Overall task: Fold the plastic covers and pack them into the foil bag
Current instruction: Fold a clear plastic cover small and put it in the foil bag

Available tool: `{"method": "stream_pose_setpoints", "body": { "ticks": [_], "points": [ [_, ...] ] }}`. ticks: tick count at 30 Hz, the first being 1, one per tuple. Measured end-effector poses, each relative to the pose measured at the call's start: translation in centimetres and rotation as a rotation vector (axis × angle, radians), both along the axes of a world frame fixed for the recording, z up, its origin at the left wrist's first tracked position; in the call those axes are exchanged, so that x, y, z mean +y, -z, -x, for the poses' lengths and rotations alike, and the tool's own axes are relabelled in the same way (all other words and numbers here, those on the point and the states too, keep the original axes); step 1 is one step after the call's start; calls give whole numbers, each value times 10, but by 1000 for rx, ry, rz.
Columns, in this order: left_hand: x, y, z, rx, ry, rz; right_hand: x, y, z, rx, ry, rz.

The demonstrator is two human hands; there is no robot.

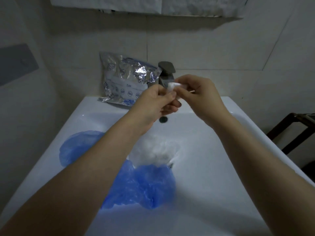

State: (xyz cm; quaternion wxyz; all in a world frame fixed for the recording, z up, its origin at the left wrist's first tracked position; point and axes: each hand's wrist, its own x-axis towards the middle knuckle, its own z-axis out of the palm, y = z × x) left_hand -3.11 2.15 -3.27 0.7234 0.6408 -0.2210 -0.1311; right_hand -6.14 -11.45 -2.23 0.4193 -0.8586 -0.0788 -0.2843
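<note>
Both my hands are raised over the back of the white sink (213, 193), pinching one small, folded clear plastic cover (172, 86) between them. My left hand (156, 101) holds its lower edge; my right hand (196, 92) grips it from the right. A silver foil bag (126, 79) leans against the wall behind the sink's back left rim. In the basin lie a blue cover (144, 184) near the front, a second blue cover (76, 149) on the left, and a clear cover (155, 150) in the middle.
A dark metal tap (166, 72) stands just behind my hands. The overflow hole (163, 119) lies below them. A shelf with white cloth (136, 5) hangs above. A dark wooden frame (293, 130) stands to the right of the sink.
</note>
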Motion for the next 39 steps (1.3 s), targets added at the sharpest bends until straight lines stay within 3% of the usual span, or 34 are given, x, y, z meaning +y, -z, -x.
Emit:
{"method": "stream_pose_setpoints", "body": {
  "ticks": [4,7,9,11,15,19,28,32,36,37,39],
  "points": [
    [14,-31,-32,-231,-73,-123,7,-37,-26,25,-65,-76],
    [31,-46,-78,-385,-286,-304,18,-53,-66,-14,40,-8],
    [41,-54,-109,-615,-450,-608,24,-58,-93,-37,99,33],
    [47,-58,-136,-854,-462,-956,29,-62,-114,-29,118,78],
    [45,-56,-172,-909,-373,-1148,36,-70,-150,-14,106,48],
    [47,-49,-173,-927,-443,-1004,46,-70,-173,3,110,92],
    [62,-26,-160,-1051,-568,-718,62,-66,-183,324,26,459],
    [63,-20,-153,-1090,-548,-739,65,-52,-174,500,23,466],
    [66,-28,-146,-1096,-613,-745,61,-46,-160,542,-141,302],
    [68,-29,-146,-1084,-631,-773,61,-47,-159,530,-169,368],
    [72,-29,-147,-1063,-678,-835,64,-49,-161,438,-116,709]
  ]
}}
